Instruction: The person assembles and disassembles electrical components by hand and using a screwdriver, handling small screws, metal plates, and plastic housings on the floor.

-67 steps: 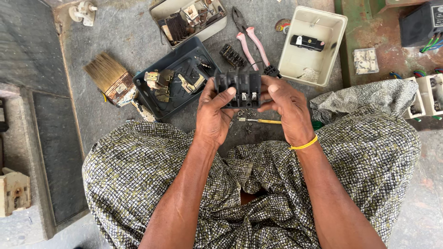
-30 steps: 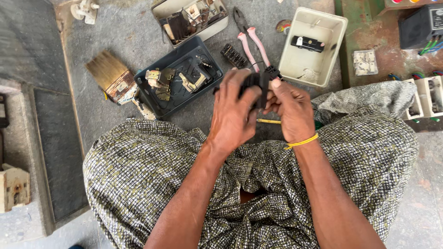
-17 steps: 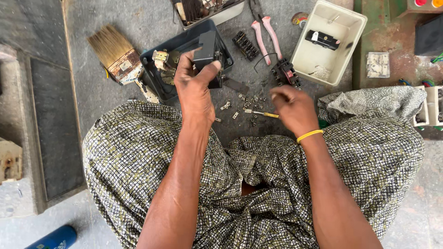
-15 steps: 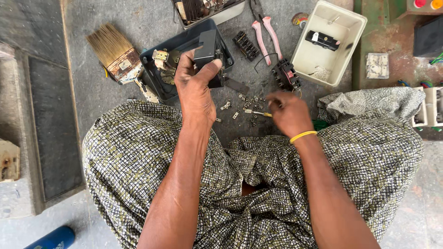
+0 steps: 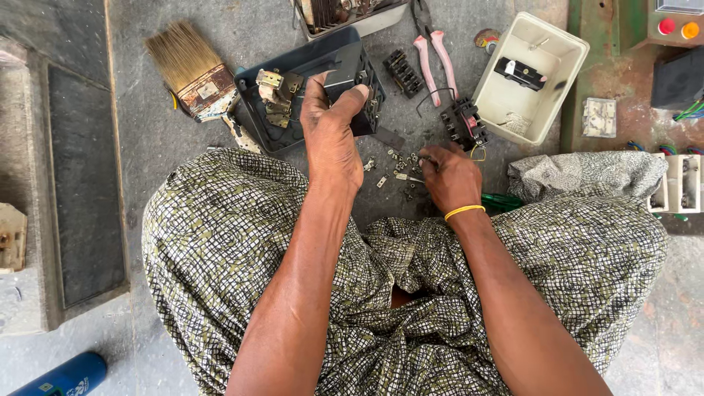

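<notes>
Two hands busy, little free floor between knees. Left hand (image 5: 331, 125) clamped on black plastic switch block (image 5: 359, 88) at rim of dark blue plastic tray (image 5: 253, 84). Right hand (image 5: 449, 176) curled, fingertips pinching among small loose metal screws (image 5: 392, 165) on grey concrete, well apart from block. One pink-handled pliers (image 5: 433, 55), one bristle paintbrush (image 5: 187, 70), one cream plastic box (image 5: 528, 77) crowd far edge.

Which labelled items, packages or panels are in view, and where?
Paintbrush: upper left on the floor, a worn label on its ferrule, tan bristles.
Blue can: bottom left corner, cylindrical, small printed label.
Control panel: top right corner, grey, red and orange round buttons.
No screens or signs.
</notes>
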